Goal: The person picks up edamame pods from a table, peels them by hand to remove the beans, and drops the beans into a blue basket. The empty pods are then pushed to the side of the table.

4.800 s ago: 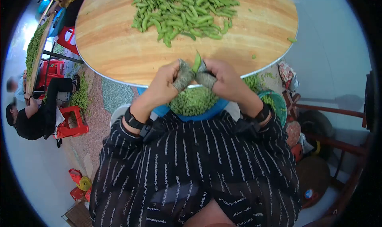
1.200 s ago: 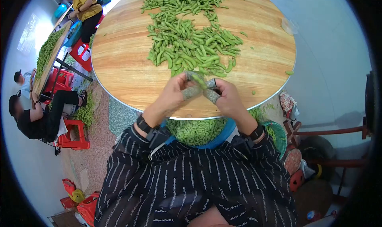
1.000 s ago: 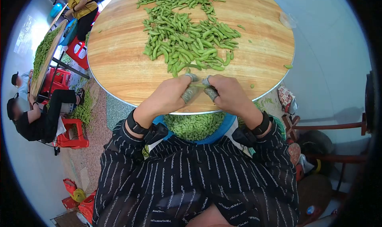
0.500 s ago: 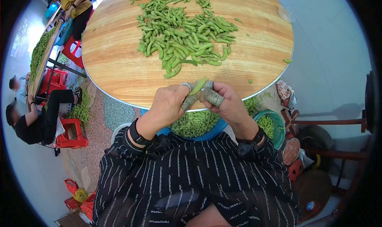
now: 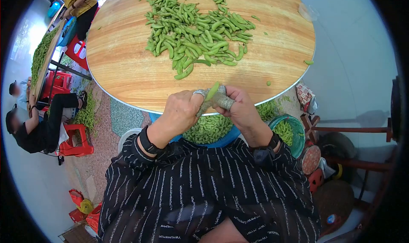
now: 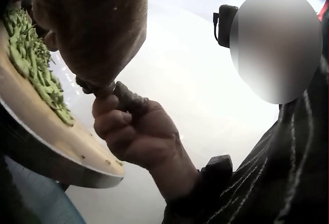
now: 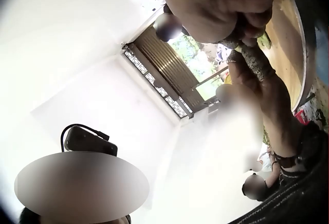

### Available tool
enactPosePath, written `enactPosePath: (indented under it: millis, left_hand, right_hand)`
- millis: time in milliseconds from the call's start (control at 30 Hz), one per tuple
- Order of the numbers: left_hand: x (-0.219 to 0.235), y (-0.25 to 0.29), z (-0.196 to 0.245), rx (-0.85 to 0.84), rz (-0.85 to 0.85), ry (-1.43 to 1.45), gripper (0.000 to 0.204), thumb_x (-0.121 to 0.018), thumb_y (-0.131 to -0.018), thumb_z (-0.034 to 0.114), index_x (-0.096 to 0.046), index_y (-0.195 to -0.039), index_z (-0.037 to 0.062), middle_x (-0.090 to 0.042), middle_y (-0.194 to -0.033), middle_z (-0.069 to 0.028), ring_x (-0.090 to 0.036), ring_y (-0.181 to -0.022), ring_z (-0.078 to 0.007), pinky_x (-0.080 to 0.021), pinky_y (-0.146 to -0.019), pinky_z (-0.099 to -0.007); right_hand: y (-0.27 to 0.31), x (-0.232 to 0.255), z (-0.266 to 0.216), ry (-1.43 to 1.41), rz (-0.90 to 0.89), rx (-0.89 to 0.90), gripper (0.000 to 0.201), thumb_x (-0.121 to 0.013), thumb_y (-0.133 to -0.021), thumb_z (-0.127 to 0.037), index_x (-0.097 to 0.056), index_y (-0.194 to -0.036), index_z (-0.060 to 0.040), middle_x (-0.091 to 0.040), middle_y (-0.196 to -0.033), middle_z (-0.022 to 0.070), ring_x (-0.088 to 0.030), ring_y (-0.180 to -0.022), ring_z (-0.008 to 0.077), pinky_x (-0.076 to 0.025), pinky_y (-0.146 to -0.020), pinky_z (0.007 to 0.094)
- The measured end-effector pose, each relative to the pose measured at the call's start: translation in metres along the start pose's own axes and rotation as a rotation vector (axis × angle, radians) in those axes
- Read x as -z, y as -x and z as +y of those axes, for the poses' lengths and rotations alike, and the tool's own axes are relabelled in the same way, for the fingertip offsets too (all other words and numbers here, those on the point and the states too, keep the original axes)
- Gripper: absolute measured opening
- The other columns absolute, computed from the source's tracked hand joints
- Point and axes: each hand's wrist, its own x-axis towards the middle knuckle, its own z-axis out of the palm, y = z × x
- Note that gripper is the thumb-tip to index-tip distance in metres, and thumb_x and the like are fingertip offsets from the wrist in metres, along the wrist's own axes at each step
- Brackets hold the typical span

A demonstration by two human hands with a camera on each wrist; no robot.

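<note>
Pinching one green pod (image 5: 213, 91) over the near edge of the tabletop (image 5: 128, 81), you have your left hand (image 5: 181, 111) and right hand (image 5: 242, 107) meeting, the fingers of both closed on it. The pod is tilted, its free end away from you; the double hold presumably gives you control over both sides. Grey coverings (image 5: 225, 101) wrap thumbs and fingertips, likely against wear. Your blue basin (image 5: 232, 137), holding what look like shelled beans (image 5: 206, 129), sits beneath the edge, apparently placed to catch what drops. The pile of pods (image 5: 191, 34) lies beyond your hands, seemingly kept within reach.

The tabletop is round, wood-grained and pale-rimmed. On your right, a green basket (image 5: 301, 146) stands on the floor near the wall (image 5: 353, 51). On your left, a person in black (image 5: 36, 132) sits at a second, pod-covered table near red stools (image 5: 76, 140).
</note>
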Motion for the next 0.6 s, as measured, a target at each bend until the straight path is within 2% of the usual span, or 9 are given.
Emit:
enactPosePath:
  millis: [67, 133, 167, 233, 367, 400, 433, 533, 600]
  left_hand:
    - [-0.009, 0.003, -0.002, 0.009, -0.012, 0.016, 0.02, -0.061, -0.063, 0.007, -0.048, -0.078, 0.003, -0.053, -0.064, -0.012, -0.054, -0.061, -0.0287, -0.042, -0.049, -0.0378]
    - [-0.017, 0.004, -0.003, 0.069, 0.134, 0.347, 0.018, -0.06, -0.069, 0.01, -0.049, -0.081, 0.0009, -0.054, -0.064, -0.0131, -0.053, -0.056, -0.0281, -0.042, -0.049, -0.0356]
    - [-0.02, 0.004, -0.002, 0.07, 0.135, 0.346, 0.018, -0.06, -0.069, 0.01, -0.049, -0.081, 0.0009, -0.054, -0.064, -0.0131, -0.053, -0.056, -0.0281, -0.042, -0.049, -0.0356]
    - [-0.022, 0.006, 0.001, 0.255, 0.15, 0.741, 0.02, -0.055, -0.08, 0.017, -0.049, -0.083, -0.0016, -0.053, -0.061, -0.0095, -0.05, -0.049, -0.0237, -0.04, -0.047, -0.0303]
    - [-0.025, 0.009, 0.002, 0.445, 0.144, 1.104, 0.028, -0.048, -0.087, 0.027, -0.048, -0.077, 0.0004, -0.045, -0.052, -0.0038, -0.041, -0.042, -0.0166, -0.034, -0.043, -0.0262]
    - [-0.028, 0.009, 0.001, 0.567, 0.141, 1.389, 0.032, -0.046, -0.088, 0.031, -0.047, -0.075, 0.0022, -0.042, -0.051, -0.0021, -0.038, -0.042, -0.0137, -0.032, -0.042, -0.0251]
    - [-0.028, 0.008, 0.001, 0.689, 0.134, 1.674, 0.035, -0.043, -0.089, 0.035, -0.046, -0.073, 0.0039, -0.039, -0.05, -0.0003, -0.034, -0.042, -0.0108, -0.029, -0.041, -0.0239]
    - [-0.017, -0.001, 0.008, 0.874, 0.079, 1.766, 0.037, -0.043, -0.088, 0.038, -0.044, -0.07, 0.0065, -0.035, -0.047, 0.0001, -0.03, -0.04, -0.0092, -0.026, -0.04, -0.0235]
    - [-0.019, -0.001, 0.007, 0.861, 0.055, 1.785, 0.036, -0.043, -0.088, 0.037, -0.044, -0.07, 0.0062, -0.036, -0.048, -0.0001, -0.031, -0.04, -0.0093, -0.027, -0.04, -0.0235]
  right_hand:
    - [-0.003, 0.005, 0.003, -0.048, -0.047, 0.008, 0.013, -0.055, -0.08, -0.006, -0.057, -0.092, -0.0028, -0.053, -0.073, -0.0041, -0.043, -0.058, 0.0007, -0.032, -0.049, 0.0137]
    - [-0.003, 0.006, 0.005, -0.094, -0.099, 0.014, 0.013, -0.053, -0.079, -0.002, -0.057, -0.092, -0.0016, -0.055, -0.076, -0.0032, -0.045, -0.061, 0.0001, -0.035, -0.052, 0.0132]
    - [-0.004, 0.004, 0.005, -0.067, -0.097, 0.053, 0.013, -0.053, -0.08, -0.002, -0.057, -0.092, -0.0012, -0.056, -0.079, -0.002, -0.047, -0.064, 0.0016, -0.038, -0.056, 0.0146]
    - [-0.004, 0.002, 0.004, -0.043, -0.095, 0.091, 0.014, -0.053, -0.08, -0.002, -0.057, -0.093, -0.0007, -0.057, -0.081, -0.0009, -0.05, -0.068, 0.0031, -0.04, -0.059, 0.016]
    - [-0.01, 0.007, 0.007, 0.152, -0.201, 0.277, 0.016, -0.053, -0.081, -0.004, -0.057, -0.096, -0.0002, -0.059, -0.087, 0.0015, -0.053, -0.079, 0.0085, -0.043, -0.072, 0.0219]
    - [-0.012, 0.009, 0.01, 0.199, -0.218, 0.345, 0.016, -0.053, -0.082, -0.005, -0.056, -0.097, -0.0002, -0.059, -0.088, 0.002, -0.054, -0.083, 0.0099, -0.043, -0.075, 0.0235]
    - [-0.013, 0.01, 0.011, 0.198, -0.22, 0.345, 0.016, -0.053, -0.082, -0.005, -0.056, -0.097, -0.0002, -0.059, -0.088, 0.002, -0.054, -0.083, 0.0099, -0.043, -0.075, 0.0235]
    - [-0.013, 0.014, 0.012, 0.269, -0.181, 0.412, 0.016, -0.054, -0.082, -0.007, -0.057, -0.096, -0.0009, -0.058, -0.084, -0.0001, -0.052, -0.076, 0.0068, -0.042, -0.067, 0.0205]
    - [-0.013, 0.02, 0.01, 0.185, -0.188, 0.188, 0.015, -0.055, -0.082, -0.009, -0.057, -0.095, -0.0024, -0.057, -0.079, -0.0019, -0.049, -0.065, 0.0035, -0.04, -0.058, 0.0174]
